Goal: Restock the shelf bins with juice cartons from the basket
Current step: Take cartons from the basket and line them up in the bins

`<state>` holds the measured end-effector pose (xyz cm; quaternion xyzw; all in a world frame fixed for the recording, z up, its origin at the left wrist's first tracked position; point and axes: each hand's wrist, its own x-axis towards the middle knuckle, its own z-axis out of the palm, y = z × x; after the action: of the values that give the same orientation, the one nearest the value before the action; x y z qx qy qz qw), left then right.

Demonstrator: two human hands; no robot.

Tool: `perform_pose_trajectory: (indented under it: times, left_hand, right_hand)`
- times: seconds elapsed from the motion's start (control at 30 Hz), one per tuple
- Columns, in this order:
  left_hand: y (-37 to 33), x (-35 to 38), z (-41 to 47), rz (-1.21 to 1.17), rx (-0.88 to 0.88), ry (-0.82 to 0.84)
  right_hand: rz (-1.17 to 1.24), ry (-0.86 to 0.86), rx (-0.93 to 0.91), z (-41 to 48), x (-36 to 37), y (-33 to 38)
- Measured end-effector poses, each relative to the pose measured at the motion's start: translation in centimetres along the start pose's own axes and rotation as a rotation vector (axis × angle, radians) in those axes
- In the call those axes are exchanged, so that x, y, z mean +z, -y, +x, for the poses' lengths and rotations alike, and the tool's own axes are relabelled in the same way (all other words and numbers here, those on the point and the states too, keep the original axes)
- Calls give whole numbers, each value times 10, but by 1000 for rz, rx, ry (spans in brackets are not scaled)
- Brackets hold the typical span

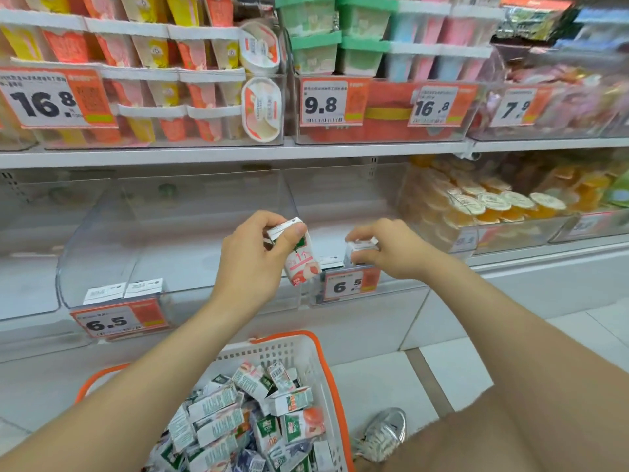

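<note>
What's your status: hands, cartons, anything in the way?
Left hand holds a pink carton. Right hand grips a second carton at the right bin. Basket holds many more; nothing in the way.

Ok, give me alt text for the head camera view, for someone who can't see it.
The left hand grips a tilted juice carton while the right hand holds a second carton at a clear shelf bin tagged 6.5. Below, an orange-rimmed basket holds many cartons.

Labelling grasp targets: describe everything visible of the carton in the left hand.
Small white cardboard juice carton with a pink peach picture, green logo and red print. Box-shaped, closed. It hangs tilted, top toward the upper left, in front of the clear plastic shelf bin. The left hand pinches its top, thumb on the top edge.
</note>
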<state>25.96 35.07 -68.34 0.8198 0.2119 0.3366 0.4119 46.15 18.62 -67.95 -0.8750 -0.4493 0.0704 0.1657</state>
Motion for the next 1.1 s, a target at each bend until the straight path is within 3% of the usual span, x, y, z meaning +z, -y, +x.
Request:
perform_pose_trajectory:
  times: [0.13, 0.27, 0.4, 0.47, 0.53, 0.7, 0.97, 1.1]
  left_hand:
    - [7, -4, 1, 28, 6, 39]
    - [7, -8, 1, 6, -24, 82]
    - [6, -21, 1, -79, -103, 99]
    - [5, -34, 0, -134, -182, 93]
    - [6, -51, -2, -175, -236, 99]
    - [8, -96, -14, -288, -291, 106]
    - [34, -178, -27, -212, -249, 114]
    - [50, -206, -37, -145, -192, 108]
  right_hand:
    - [126, 135, 16, 12, 4, 2]
    - [46, 178, 77, 17, 8, 2]
    - [-71, -48, 38, 13, 11, 31]
    - [37, -237, -43, 2, 8, 65]
    - [237, -294, -100, -10, 8, 101]
    - [565, -13, -282, -20, 30, 161]
    - [888, -37, -264, -4, 71, 233]
    - [884, 12, -295, -2, 87, 259]
